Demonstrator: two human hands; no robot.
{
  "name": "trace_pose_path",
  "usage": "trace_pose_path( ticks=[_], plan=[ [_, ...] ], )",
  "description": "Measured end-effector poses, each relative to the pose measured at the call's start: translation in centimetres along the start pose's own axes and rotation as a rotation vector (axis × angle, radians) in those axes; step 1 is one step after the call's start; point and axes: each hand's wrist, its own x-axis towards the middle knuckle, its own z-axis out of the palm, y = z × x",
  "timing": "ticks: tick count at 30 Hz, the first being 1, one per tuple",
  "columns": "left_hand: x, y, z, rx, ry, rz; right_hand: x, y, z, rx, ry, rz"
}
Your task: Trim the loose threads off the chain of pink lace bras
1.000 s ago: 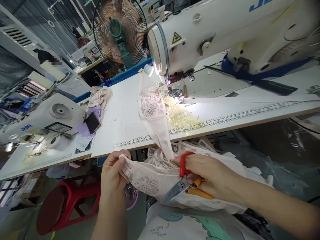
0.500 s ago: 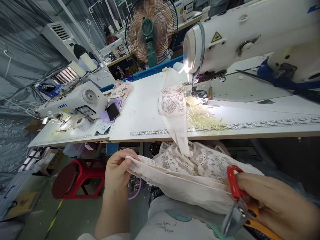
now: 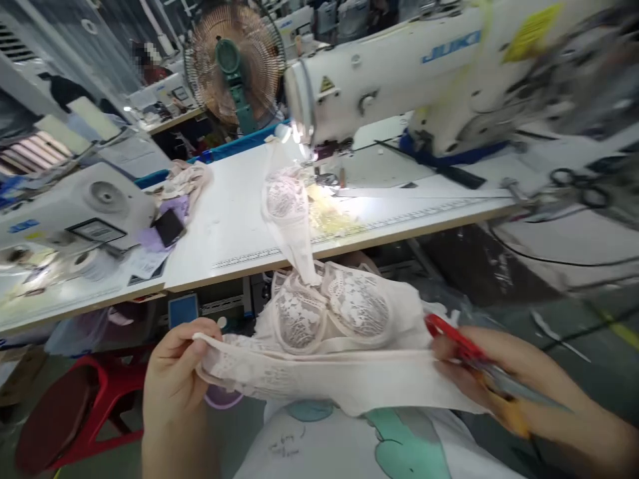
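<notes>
A pale pink lace bra (image 3: 349, 313) stretches between both hands over my lap, its cups facing up and its plain band nearest me. My left hand (image 3: 176, 356) pinches one end of the band between thumb and fingers. At the other end, my right hand (image 3: 499, 372) grips the band and also holds scissors (image 3: 492, 372) with red and orange handles, the blade pointing right and blurred. Another lace bra piece (image 3: 287, 206) lies on the table by the sewing machine, and its tapered end hangs over the edge down to the held bra.
A white sewing machine (image 3: 359, 73) stands on the table (image 3: 234, 213) ahead, with yellowish scraps (image 3: 329, 213) below its needle. A second machine (image 3: 80, 199) is at left, near a dark phone (image 3: 168, 227). Black scissors (image 3: 582, 186) lie right. A fan (image 3: 232, 66) and red stool (image 3: 104, 399) are around.
My view has swung to the right. The bra is drawn out straighter, its cups now spread open to view. The scissors in my right hand have turned, their blade now toward the right.
</notes>
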Motion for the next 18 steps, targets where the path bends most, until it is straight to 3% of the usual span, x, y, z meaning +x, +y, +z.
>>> trace_pose_path(
  ticks=[4,9,15,18],
  plan=[
    [2.4,-3.6,1.1,0.012,0.123,-0.162,1.7,1.9,0.8,0.063,0.079,0.084],
    [4.9,-6.8,1.7,0.047,0.07,-0.21,3.2,4.1,1.6,0.143,0.108,0.129],
    [6.3,-6.7,2.4,-0.01,0.013,-0.236,3.9,4.0,0.5,0.271,0.026,0.117],
    [6.3,-5.8,3.2,-0.026,-0.058,-0.2,3.9,4.2,0.2,0.228,-0.006,0.088]
  ],
)
